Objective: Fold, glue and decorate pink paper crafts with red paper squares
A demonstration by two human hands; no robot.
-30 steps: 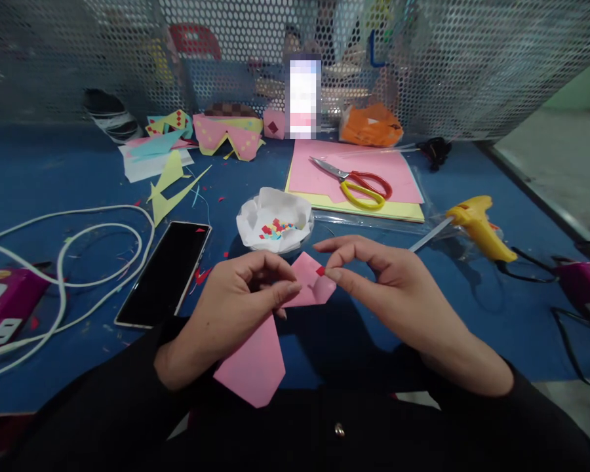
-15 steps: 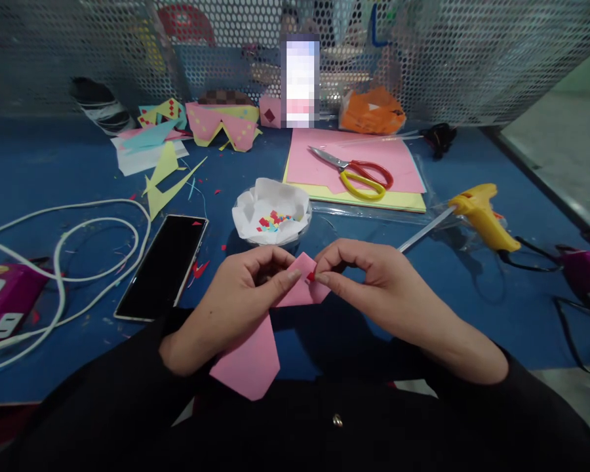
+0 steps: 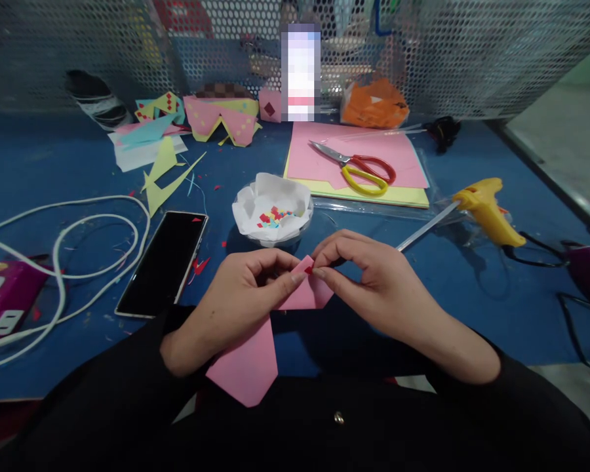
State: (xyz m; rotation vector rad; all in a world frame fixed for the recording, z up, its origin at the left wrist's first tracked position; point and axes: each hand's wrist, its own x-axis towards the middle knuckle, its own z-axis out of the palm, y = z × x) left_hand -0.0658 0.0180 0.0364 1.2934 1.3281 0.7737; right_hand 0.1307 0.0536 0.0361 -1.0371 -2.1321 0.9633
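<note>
Pink paper [image 3: 305, 296] looks angular (crisp edges), left fingers [image 3: 288, 284] pinching it, right fingers [image 3: 328, 275] a red scrap [image 3: 309, 270].

Craft workspace (scissors [image 3: 367, 174], glue gun [image 3: 489, 211]).

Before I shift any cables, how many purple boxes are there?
2. The left purple box is at the left edge, by the white cable; the right purple box at the right edge, beyond the glue gun. The frame cuts off both.
</note>
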